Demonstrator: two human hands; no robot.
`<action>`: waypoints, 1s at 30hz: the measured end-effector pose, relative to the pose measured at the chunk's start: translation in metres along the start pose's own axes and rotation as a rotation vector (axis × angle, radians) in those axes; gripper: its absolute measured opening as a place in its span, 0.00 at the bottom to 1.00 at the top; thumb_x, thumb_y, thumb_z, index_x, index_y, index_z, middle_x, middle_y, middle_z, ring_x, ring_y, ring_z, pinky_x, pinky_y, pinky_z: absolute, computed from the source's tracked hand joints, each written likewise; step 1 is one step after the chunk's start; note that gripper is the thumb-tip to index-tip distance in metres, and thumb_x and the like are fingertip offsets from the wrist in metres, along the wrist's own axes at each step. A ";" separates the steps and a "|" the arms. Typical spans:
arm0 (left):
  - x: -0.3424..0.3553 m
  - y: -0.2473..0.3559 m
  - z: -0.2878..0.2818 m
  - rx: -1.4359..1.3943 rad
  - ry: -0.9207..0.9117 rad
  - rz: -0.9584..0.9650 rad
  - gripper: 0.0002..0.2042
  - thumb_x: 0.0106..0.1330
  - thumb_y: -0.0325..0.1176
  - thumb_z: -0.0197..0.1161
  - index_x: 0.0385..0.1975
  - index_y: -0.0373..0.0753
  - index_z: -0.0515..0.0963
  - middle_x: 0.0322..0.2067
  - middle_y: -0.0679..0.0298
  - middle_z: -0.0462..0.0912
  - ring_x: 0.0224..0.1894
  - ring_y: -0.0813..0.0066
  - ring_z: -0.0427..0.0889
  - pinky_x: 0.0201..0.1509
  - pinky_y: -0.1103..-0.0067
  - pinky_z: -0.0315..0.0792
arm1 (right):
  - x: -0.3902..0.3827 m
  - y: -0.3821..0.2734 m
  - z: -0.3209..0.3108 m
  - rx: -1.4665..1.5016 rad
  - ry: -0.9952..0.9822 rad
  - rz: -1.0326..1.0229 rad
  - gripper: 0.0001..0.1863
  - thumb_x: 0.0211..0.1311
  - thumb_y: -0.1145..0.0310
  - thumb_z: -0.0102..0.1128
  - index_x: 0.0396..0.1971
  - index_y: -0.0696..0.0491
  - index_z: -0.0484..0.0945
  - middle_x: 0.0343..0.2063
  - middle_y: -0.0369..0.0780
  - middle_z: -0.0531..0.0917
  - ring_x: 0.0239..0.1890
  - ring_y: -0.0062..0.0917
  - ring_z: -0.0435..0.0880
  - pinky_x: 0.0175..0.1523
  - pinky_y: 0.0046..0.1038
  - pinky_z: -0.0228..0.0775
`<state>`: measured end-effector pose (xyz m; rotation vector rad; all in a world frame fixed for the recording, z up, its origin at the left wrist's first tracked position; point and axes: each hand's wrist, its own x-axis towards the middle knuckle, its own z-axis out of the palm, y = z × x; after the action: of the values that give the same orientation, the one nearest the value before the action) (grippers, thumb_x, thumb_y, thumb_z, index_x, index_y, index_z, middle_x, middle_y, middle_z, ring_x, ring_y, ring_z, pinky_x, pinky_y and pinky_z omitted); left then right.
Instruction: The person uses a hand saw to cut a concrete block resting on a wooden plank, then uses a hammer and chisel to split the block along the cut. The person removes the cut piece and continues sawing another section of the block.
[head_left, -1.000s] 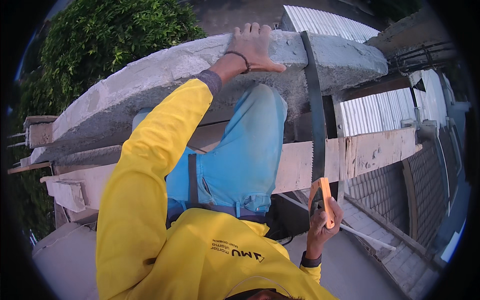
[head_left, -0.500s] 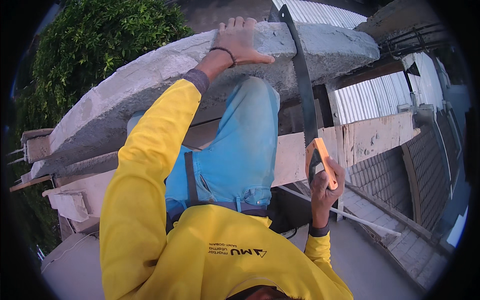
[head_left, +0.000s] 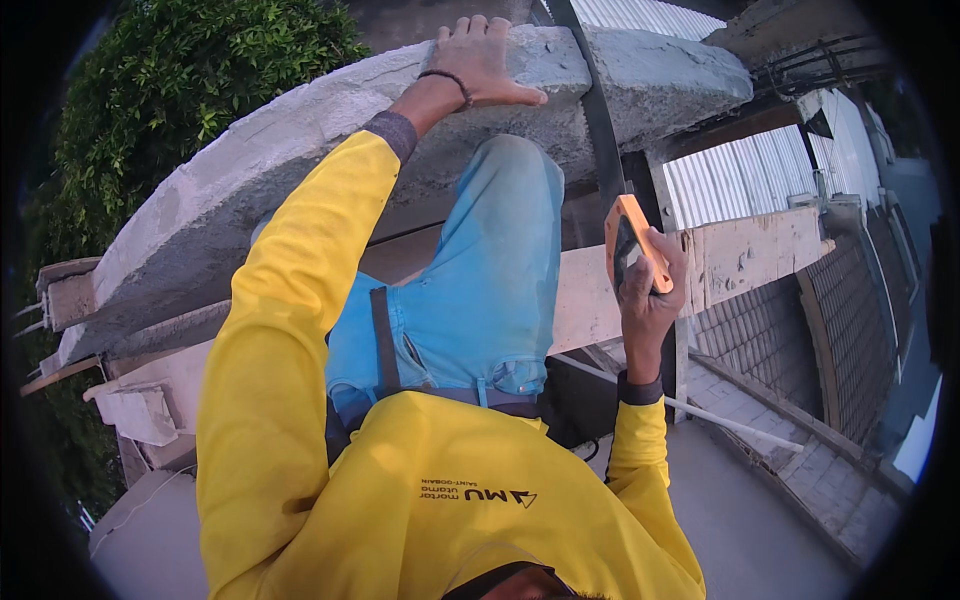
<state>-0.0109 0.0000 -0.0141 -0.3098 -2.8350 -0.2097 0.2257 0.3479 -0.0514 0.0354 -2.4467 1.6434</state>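
Note:
My left hand (head_left: 476, 66) lies flat on top of a rough grey concrete beam (head_left: 290, 135), its thumb stretched toward the saw. In my right hand (head_left: 650, 318) is the orange handle of a handsaw (head_left: 598, 125). The dark blade runs away from me, across the beam at a gap between two sections, and its far end passes out over the beam's far edge. My bent knee (head_left: 508, 175) in blue trousers is against or close under the beam's near side; the exact contact is hidden.
A pale wooden board (head_left: 752, 262) runs across below the beam. Leafy branches (head_left: 210, 70) fill the far left. Corrugated metal sheets (head_left: 735, 180) and a tiled roof (head_left: 760, 340) lie lower to the right. A thin white pipe (head_left: 735, 425) slants near my right forearm.
My right hand has pushed the saw away from me, so its handle is nearer the beam. The left hand stays on the concrete.

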 end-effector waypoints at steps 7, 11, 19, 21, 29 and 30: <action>0.000 0.008 0.000 0.038 0.007 -0.043 0.57 0.43 0.79 0.70 0.65 0.35 0.72 0.60 0.47 0.77 0.66 0.48 0.75 0.68 0.50 0.67 | 0.001 -0.100 0.020 0.138 0.025 -0.089 0.23 0.79 0.54 0.60 0.60 0.55 0.73 0.25 0.31 0.77 0.21 0.07 0.69 0.27 0.12 0.60; 0.002 0.007 -0.009 0.039 -0.009 -0.026 0.58 0.44 0.79 0.70 0.65 0.34 0.72 0.61 0.46 0.77 0.67 0.48 0.74 0.69 0.50 0.66 | 0.123 -0.024 0.075 0.079 0.031 -0.167 0.18 0.80 0.60 0.59 0.57 0.57 0.78 0.45 0.39 0.82 0.41 0.18 0.80 0.46 0.22 0.73; -0.006 0.005 -0.003 -0.005 -0.018 -0.030 0.59 0.44 0.79 0.70 0.67 0.32 0.70 0.62 0.45 0.76 0.69 0.47 0.72 0.70 0.51 0.65 | -0.051 -0.057 -0.028 -0.004 0.056 -0.034 0.28 0.78 0.49 0.60 0.61 0.59 0.74 0.48 0.45 0.82 0.43 0.23 0.84 0.46 0.24 0.78; -0.003 0.007 -0.007 -0.033 -0.089 -0.078 0.59 0.43 0.77 0.71 0.67 0.31 0.70 0.63 0.43 0.75 0.70 0.47 0.71 0.71 0.49 0.64 | -0.055 -0.074 -0.026 -0.022 0.051 -0.089 0.28 0.79 0.51 0.59 0.61 0.61 0.73 0.49 0.46 0.82 0.47 0.27 0.85 0.51 0.26 0.80; -0.008 0.011 -0.022 -0.082 -0.119 -0.091 0.59 0.42 0.76 0.74 0.66 0.31 0.70 0.64 0.43 0.74 0.71 0.46 0.69 0.73 0.50 0.61 | 0.111 0.025 0.064 0.115 0.012 -0.120 0.18 0.81 0.64 0.58 0.60 0.59 0.77 0.42 0.36 0.80 0.36 0.13 0.77 0.42 0.17 0.70; -0.006 0.009 -0.023 -0.098 -0.138 -0.090 0.59 0.41 0.76 0.74 0.66 0.32 0.71 0.65 0.43 0.74 0.71 0.46 0.69 0.74 0.52 0.60 | 0.101 0.027 0.056 0.077 -0.048 -0.155 0.18 0.81 0.63 0.58 0.61 0.58 0.77 0.40 0.35 0.79 0.35 0.12 0.77 0.41 0.16 0.70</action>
<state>0.0031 0.0033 0.0064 -0.2254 -2.9840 -0.3593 0.1151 0.3160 -0.0788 0.2716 -2.3476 1.6859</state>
